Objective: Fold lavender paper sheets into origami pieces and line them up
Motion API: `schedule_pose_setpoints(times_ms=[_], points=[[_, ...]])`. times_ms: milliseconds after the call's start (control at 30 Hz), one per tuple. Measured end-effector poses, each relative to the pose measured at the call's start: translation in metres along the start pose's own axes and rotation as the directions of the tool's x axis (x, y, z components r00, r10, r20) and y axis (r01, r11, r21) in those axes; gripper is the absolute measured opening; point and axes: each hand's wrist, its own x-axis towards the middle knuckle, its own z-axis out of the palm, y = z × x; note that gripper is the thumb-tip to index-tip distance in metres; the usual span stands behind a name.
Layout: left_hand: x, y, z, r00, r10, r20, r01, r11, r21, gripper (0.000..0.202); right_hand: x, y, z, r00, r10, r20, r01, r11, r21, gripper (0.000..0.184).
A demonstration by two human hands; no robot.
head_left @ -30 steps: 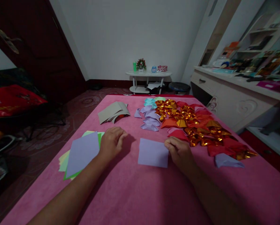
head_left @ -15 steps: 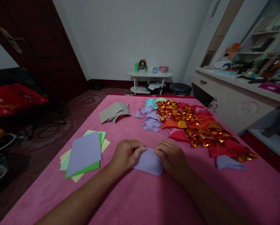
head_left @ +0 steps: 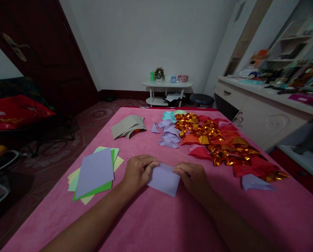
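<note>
While the right hand [head_left: 195, 175] pinches the sheet [head_left: 163, 180] at two o'clock, the left hand [head_left: 138, 171], apart a second ago, now grips it at ten, making the work two-handed.

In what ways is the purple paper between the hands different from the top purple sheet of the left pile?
The paper looks smaller than the top sheet. The left hand and right hand pinch the paper, while no hand touches the top sheet. The paper is over the pink cloth; the top sheet lies on green and yellow sheets. Both are purple and four-sided.
</note>
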Motion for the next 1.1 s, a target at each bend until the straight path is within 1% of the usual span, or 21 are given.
schedule_pose_setpoints(times_ms=[67,100,167,200,233,300,367,433,533,600,700,767,833,933,1000,1033,1100], points=[[0.002,-0.003,-0.005,0.995,-0.060,-0.079,0.059,0.998,-0.018,0.023,-0.001,0.005,-0.003,0.995,0.061,-0.075,-0.058,0.997,0.045,0.028],[0.003,-0.004,-0.007,0.988,-0.091,-0.121,0.087,0.995,-0.038,0.023,-0.001,0.007,-0.005,0.986,0.112,-0.123,-0.102,0.991,0.083,0.028],[0.005,-0.006,-0.010,0.974,-0.141,-0.177,0.125,0.987,-0.098,0.023,0.000,0.009,-0.005,0.953,0.236,-0.189,-0.195,0.957,0.215,0.030],[0.005,-0.006,-0.010,0.971,-0.151,-0.183,0.127,0.983,-0.134,0.022,0.000,0.008,-0.004,0.937,0.299,-0.178,-0.236,0.922,0.306,0.032],[0.006,-0.006,-0.010,0.973,-0.146,-0.180,0.116,0.978,-0.171,0.020,0.001,0.007,-0.002,0.925,0.354,-0.136,-0.275,0.873,0.402,0.035],[0.006,-0.006,-0.008,0.979,-0.111,-0.170,0.068,0.968,-0.242,0.018,0.003,0.003,0.002,0.906,0.423,0.000,-0.349,0.748,0.565,0.043],[0.007,-0.007,-0.006,0.983,-0.072,-0.170,0.018,0.954,-0.298,0.016,0.004,0.000,0.006,0.882,0.457,0.118,-0.412,0.624,0.664,0.051],[0.007,-0.007,-0.005,0.983,-0.065,-0.169,0.003,0.940,-0.342,0.016,0.005,0.001,0.009,0.858,0.488,0.161,-0.442,0.538,0.718,0.055],[0.007,-0.005,-0.004,0.987,-0.105,-0.122,0.042,0.899,-0.436,0.018,0.007,0.007,0.012,0.829,0.536,0.160,-0.454,0.478,0.752,0.056],[0.007,-0.002,-0.003,0.989,-0.127,-0.073,0.070,0.849,-0.524,0.020,0.009,0.009,0.012,0.820,0.547,0.167,-0.458,0.452,0.766,0.058],[0.007,0.003,0.000,0.992,-0.122,-0.024,0.080,0.773,-0.629,0.020,0.010,0.002,0.009,0.828,0.525,0.198,-0.452,0.415,0.789,0.055],[0.006,0.004,0.003,0.994,-0.107,0.001,0.080,0.744,-0.663,0.021,0.009,-0.008,0.007,0.838,0.499,0.219,-0.446,0.397,0.802,0.051],[0.005,0.003,0.006,0.995,-0.099,0.027,0.091,0.725,-0.683,0.022,0.008,-0.015,0.005,0.850,0.479,0.219,-0.427,0.382,0.820,0.051],[0.003,-0.002,0.011,0.985,-0.165,0.045,0.146,0.679,-0.719,0.018,0.006,-0.020,0.007,0.854,0.505,0.122,-0.363,0.412,0.836,0.052],[0.001,-0.005,0.014,0.966,-0.242,0.087,0.222,0.613,-0.759,0.013,0.005,-0.020,0.010,0.844,0.536,0.019,-0.312,0.462,0.830,0.047],[0.000,-0.006,0.016,0.953,-0.275,0.125,0.264,0.555,-0.789,0.013,0.005,-0.020,0.011,0.836,0.548,-0.030,-0.291,0.488,0.823,0.043],[-0.001,-0.006,0.019,0.924,-0.303,0.232,0.344,0.400,-0.849,0.015,0.004,-0.020,0.012,0.810,0.576,-0.115,-0.270,0.538,0.798,0.036]])
